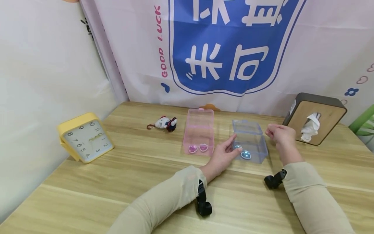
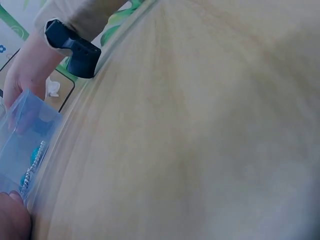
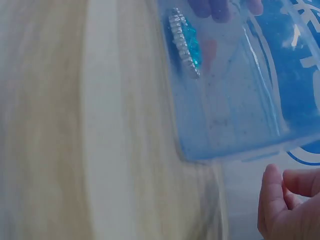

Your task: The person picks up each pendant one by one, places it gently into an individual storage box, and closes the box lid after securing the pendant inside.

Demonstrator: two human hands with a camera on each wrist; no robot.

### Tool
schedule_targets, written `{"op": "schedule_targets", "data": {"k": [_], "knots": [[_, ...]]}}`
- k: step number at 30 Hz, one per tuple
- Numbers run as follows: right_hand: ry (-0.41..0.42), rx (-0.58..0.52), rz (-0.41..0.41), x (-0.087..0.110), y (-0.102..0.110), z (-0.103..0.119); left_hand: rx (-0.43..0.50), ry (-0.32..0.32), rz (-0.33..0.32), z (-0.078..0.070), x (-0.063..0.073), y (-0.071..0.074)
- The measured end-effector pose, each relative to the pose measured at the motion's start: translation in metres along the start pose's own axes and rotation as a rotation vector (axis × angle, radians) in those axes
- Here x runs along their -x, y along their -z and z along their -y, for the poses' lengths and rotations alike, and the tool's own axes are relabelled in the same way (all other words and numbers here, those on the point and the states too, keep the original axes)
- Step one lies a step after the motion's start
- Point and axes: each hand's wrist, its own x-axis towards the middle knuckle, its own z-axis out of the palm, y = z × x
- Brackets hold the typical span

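My left hand (image 1: pixel 222 155) holds the near left side of a translucent blue plastic box (image 1: pixel 253 158), with thumb and index finger spread around it. In the right wrist view, its fingertips (image 3: pixel 219 10) show through the plastic. The box stands on the table with its lid (image 1: pixel 248 126) raised at the back. Inside lie two turquoise gems (image 1: pixel 245 155) edged with small pearls or beads, one partly covered by my thumb. Just right of the box, my right hand (image 1: pixel 282 138) hovers with loosely bent fingers and nothing visible in them.
Left of the blue box lies an opened pink box (image 1: pixel 187 143) with two pink gems (image 1: pixel 203 148). A small plush keychain (image 1: pixel 166 123) rests farther left, and a yellow clock (image 1: pixel 87 138) stands at the table's left edge. Behind my right hand is a tissue box (image 1: pixel 327 118).
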Motion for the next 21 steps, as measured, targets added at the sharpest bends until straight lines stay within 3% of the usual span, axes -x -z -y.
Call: {"op": "schedule_targets", "data": {"k": [13,21], "knots": [[-0.057,0.151,0.034,-0.011,-0.005,-0.009,-0.012,0.003,0.002,0.002,0.000,-0.001],[-0.030,0.065,0.099,-0.009,-0.002,-0.006,-0.018,0.015,-0.005,0.001,0.000,-0.002]]}}
